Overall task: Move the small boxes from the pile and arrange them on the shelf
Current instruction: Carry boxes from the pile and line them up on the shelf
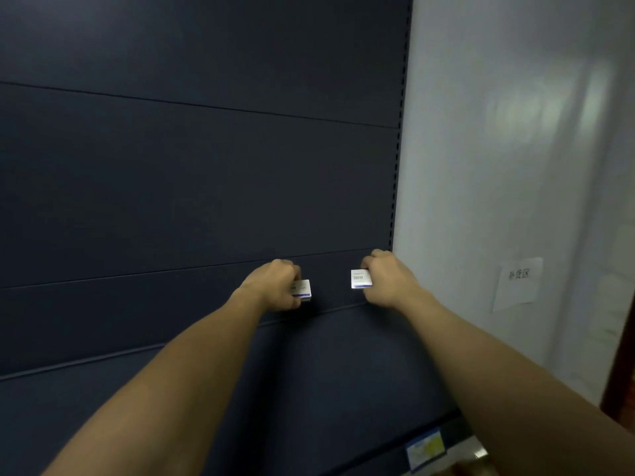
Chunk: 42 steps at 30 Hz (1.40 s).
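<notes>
At the back of the dark blue shelf, close to its right end, you have both arms stretched out with a small box in each of your hands. Your left hand curls its fingers over the top of one white box, thumb below, so the printed face looks back at you. Your right hand pinches the other white box by its right side, barcode face toward you. The two boxes are near each other but apart, both standing on edge just in front of the back panel — whether they already rest on the shelf board I cannot tell.

Holding each box by its outer side or top leaves the inner sides free, which, as I judge it, lets you slide them together into a row against the back panel. Starting deep and at the right end, beside the slotted upright, makes sense too — later boxes can fill leftward and forward without reaching over anything.

A white wall with a paper notice stands to the right; a price tag sits on the shelf's front edge. The pile itself is out of view.
</notes>
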{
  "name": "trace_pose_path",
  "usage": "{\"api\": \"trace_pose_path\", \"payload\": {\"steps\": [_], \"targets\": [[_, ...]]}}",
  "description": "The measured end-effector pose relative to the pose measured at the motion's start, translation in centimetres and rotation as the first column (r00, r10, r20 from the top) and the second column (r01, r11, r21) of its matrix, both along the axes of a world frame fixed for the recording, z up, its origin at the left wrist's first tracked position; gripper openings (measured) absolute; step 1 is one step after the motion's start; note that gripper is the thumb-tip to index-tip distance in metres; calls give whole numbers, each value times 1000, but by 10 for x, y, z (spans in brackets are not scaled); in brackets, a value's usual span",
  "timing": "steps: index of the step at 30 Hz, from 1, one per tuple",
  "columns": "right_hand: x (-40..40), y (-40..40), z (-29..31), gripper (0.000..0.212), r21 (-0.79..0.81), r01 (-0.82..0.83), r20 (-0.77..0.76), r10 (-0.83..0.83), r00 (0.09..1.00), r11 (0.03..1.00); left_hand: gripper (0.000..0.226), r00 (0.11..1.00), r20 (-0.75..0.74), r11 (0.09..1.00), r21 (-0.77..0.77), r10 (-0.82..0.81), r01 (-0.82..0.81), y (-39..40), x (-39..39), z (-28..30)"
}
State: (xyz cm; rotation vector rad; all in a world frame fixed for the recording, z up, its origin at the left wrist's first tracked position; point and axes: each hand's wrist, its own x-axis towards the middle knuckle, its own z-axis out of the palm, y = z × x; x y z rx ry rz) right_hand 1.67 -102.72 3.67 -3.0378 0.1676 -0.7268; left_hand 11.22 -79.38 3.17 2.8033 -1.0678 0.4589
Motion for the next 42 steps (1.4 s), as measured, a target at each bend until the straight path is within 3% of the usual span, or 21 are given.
{"api": "trace_pose_path", "payload": {"steps": [10,18,32,37,42], "targets": [[47,-55,-30,32,74,-207,-41,210,977,976,41,986,-61,987,-37,157,-160,-38,1,-37],[71,-69,-62,41,116,-314,-128,327,936,942,41,952,-185,944,-180,243,-276,-62,4,-75],[95,-63,-78,41,262,-348,-184,401,897,900,51,932,-228,873,-343,281,-347,-81,5,-97],[102,-48,-81,57,285,-355,-144,405,903,891,54,931,-210,847,-392,298,-359,-83,2,-100],[102,-43,-85,55,324,-333,-92,379,921,886,49,929,-211,828,-424,304,-367,-89,2,-102]]}}
